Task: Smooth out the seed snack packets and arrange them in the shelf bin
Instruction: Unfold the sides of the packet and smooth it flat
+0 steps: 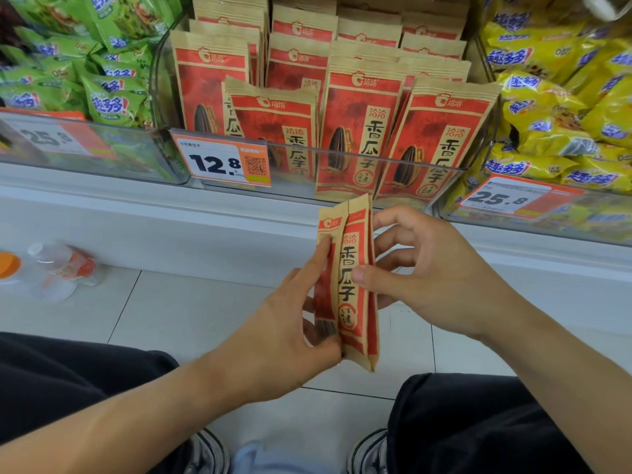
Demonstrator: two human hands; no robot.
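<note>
Store shelf up front, clear bin (342,159) already stocked with upright red seed packets (359,131). Both hands pinch one packet (355,285) edge-on below it: left hand (290,333) and right hand (434,278) fingers curled around its sides, probably squeezing it flat so it'll stand.

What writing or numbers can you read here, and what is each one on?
"洽洽" and "香瓜子": held packet, gripped by left hand and right hand.
"洽洽", "香瓜子": shelf packets.
"12.8": middle price tag; its small print and QR code are unreadable.
"25.8": right price tag.
"25", last digit blurred: left price tag.
"趣多多": yellow bags and green bags.
Bottle label: too blurred.
</note>
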